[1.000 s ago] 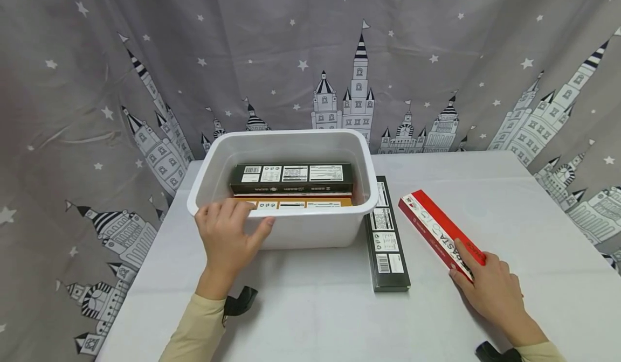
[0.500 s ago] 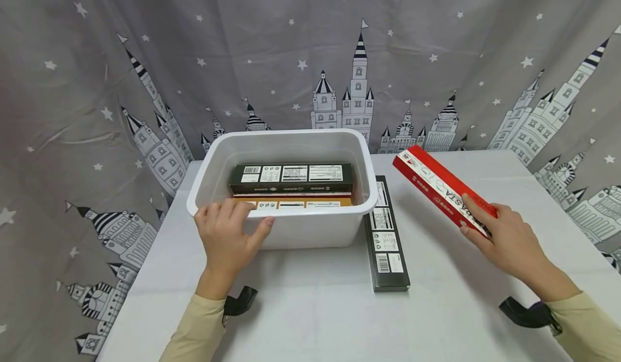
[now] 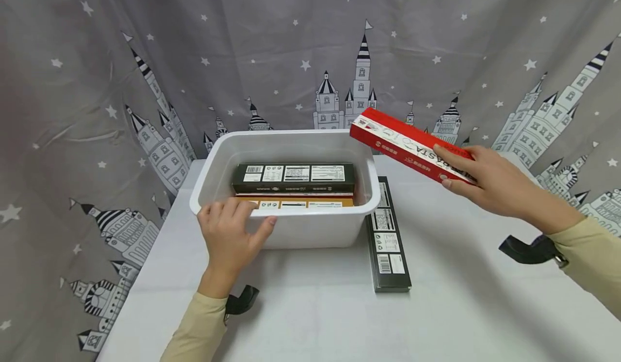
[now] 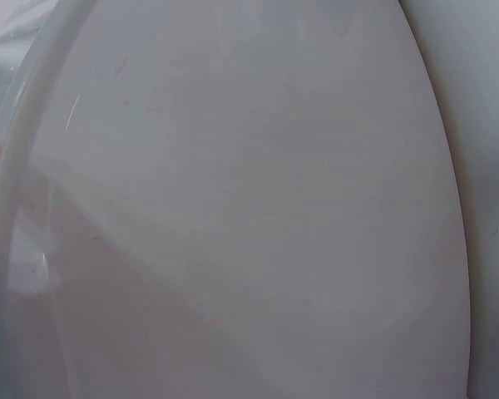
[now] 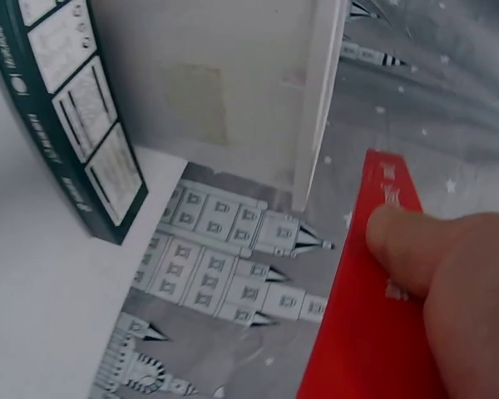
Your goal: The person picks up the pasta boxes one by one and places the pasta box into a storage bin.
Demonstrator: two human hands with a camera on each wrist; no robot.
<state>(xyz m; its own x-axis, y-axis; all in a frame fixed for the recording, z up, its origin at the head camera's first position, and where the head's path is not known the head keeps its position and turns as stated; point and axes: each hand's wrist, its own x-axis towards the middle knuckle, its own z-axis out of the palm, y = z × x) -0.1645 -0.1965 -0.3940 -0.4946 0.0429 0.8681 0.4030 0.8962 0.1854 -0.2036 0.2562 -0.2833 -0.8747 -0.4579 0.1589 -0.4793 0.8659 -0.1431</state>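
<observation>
A red and white pasta box (image 3: 402,144) hangs tilted in the air, its far end over the right rim of a white plastic bin (image 3: 315,231). My right hand (image 3: 497,187) pinches the near end of that box between thumb and fingers; the thumb lies along its red side in the right wrist view. With the fingers hooked over the front rim and the thumb outside, my left hand (image 3: 230,235) grips the bin. Inside the bin lie a dark green box (image 3: 291,187) and an orange box (image 3: 348,202) in front of it. The bin's wall fills the left wrist view.
Another dark box (image 3: 388,243) with white label panels lies lengthwise on the white table (image 3: 310,308), close to the bin's right side. Behind the table hangs a grey curtain (image 3: 271,33) with castles and stars.
My right hand has lifted the pasta box off the table and carried it up and left toward the bin. The left hand stays on the rim.
</observation>
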